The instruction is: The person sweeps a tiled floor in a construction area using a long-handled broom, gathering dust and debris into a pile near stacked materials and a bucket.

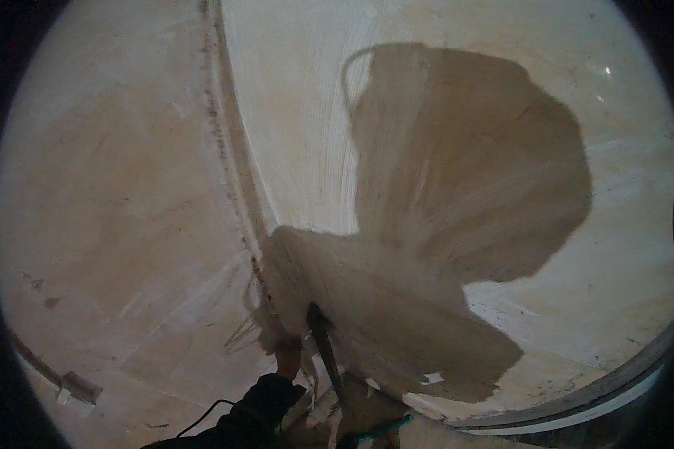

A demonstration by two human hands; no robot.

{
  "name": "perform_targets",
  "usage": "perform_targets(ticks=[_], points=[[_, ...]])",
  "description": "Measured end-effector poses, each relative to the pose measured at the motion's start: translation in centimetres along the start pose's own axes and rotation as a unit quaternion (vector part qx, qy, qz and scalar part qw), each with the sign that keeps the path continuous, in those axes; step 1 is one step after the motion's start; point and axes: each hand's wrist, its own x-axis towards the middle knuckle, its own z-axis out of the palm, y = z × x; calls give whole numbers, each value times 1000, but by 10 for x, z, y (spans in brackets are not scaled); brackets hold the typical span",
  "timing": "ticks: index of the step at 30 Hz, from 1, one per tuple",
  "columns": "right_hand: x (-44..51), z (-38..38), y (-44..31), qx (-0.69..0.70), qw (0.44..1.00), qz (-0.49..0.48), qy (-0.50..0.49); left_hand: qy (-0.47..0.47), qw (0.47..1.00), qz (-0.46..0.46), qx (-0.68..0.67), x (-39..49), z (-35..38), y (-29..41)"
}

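Observation:
My left hand (287,358), in a dark sleeve (261,405), is low in the view beside the long rough seam (223,132) where two pale surfaces meet. Its fingers are dark and blurred, so what they hold cannot be told. Just right of it, a dark rod-like thing (327,356) with a thicker upper end slants down towards the bottom. I cannot make out my right hand. A large shadow (472,163) falls over the pale, brush-streaked surface (297,129) on the right of the seam.
A thin black cord (205,418) curves beside the sleeve. At the bottom lies a narrow teal thing (385,429) among blurred shapes. A curved grey and white edge (573,412) runs along the lower right. A small block-like piece (80,387) sits on a curved strip at the lower left.

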Motion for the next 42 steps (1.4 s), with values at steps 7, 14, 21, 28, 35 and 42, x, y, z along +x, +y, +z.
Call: perform_targets(ticks=[7,14,21,28,35,42], points=[[6,-1,22,5,1000,-12,-21,14,960,-141,241,-1,7,5],[-54,-3,91,127,987,-29,-90,-6,942,-122,312,-30,-23,69],[-65,9,13,137,989,48,-30,67,982,-143,108,-59,-53,104],[-61,11,-21,141,987,69,-24,75,989,-53,120,-96,-54,147],[-35,7,0,195,974,10,-116,94,991,-90,36,-150,-60,142],[-2,46,32,-210,913,-345,-50,-278,956,25,-93,-323,-50,221]])
